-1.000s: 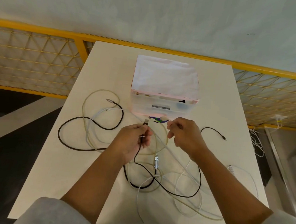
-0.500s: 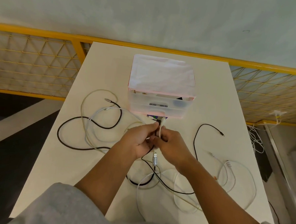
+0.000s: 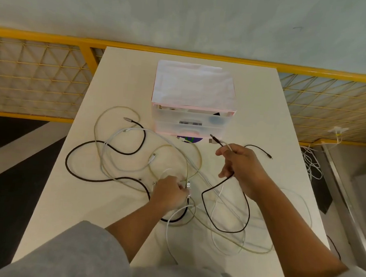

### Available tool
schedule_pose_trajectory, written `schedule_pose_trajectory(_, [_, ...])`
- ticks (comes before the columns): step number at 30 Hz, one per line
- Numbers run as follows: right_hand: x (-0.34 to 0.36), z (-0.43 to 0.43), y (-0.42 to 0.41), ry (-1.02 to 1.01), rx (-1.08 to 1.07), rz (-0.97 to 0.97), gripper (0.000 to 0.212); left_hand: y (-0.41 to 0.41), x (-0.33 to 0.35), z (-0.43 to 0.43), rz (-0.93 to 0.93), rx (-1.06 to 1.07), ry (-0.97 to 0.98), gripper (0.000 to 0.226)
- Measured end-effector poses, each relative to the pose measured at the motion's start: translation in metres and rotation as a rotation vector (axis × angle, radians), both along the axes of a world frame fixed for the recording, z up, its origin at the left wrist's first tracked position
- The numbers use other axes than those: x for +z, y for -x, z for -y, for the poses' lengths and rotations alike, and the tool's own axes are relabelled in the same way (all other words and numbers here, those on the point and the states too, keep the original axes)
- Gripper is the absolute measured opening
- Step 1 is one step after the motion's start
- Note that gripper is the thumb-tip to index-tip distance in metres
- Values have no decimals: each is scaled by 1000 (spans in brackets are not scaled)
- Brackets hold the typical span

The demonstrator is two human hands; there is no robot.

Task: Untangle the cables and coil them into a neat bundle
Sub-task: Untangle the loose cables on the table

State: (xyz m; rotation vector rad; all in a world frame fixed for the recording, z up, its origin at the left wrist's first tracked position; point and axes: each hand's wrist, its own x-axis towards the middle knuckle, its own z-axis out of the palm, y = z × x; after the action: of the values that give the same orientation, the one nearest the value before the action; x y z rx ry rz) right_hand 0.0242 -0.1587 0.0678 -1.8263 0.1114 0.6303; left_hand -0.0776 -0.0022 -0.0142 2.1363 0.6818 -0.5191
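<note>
Several tangled cables lie on the white table (image 3: 126, 75). A thick black cable (image 3: 85, 145) loops at the left, a white cable (image 3: 118, 136) and a beige cable (image 3: 106, 114) cross over it, and a thin black cable (image 3: 207, 217) loops at the centre right. My right hand (image 3: 240, 163) is raised above the table and pinches two plug ends, one white and one black (image 3: 215, 140), with the thin black cable trailing down from it. My left hand (image 3: 168, 193) rests low on the tangle and grips cables beside a USB plug (image 3: 188, 184).
A translucent drawer box with a pink frame (image 3: 192, 109) stands at the back centre of the table, with a round purple item under its front edge. A yellow mesh railing (image 3: 37, 82) runs behind. More white cables (image 3: 311, 165) hang off to the right on the floor.
My hands were together by the box; they have parted. The right hand lifted rightward with two plug ends, and the left hand dropped down onto the tangle.
</note>
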Motion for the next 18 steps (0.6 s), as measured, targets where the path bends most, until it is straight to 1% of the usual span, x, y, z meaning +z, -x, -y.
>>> schedule_pose_trajectory(3, [-5, 2, 1, -2, -29, -24, 25, 1, -3, 8, 4, -26, -93, 36])
schedule_pose_trajectory(5, [-10, 2, 2, -13, -36, -44, 21, 1, -3, 10, -3, -25, -141, 34])
schedule_pose_trajectory(10, [-16, 0, 7, -41, -41, -72, 11, -1, -5, 11, -8, 2, -140, 36])
schedule_pose_trajectory(12, [-16, -1, 8, -61, -36, -76, 10, -2, -5, 10, -15, -21, -125, 33])
schedule_pose_trajectory(14, [-17, -2, 9, -62, -35, -73, 11, -2, -4, 12, -36, -39, -123, 24])
schedule_pose_trajectory(16, [-17, -3, 9, -56, -27, -69, 15, -1, -5, 15, -54, -41, -181, 30])
schedule_pose_trajectory(18, [-17, -4, 9, -55, -17, -69, 15, 0, -6, 18, -39, -49, -235, 25])
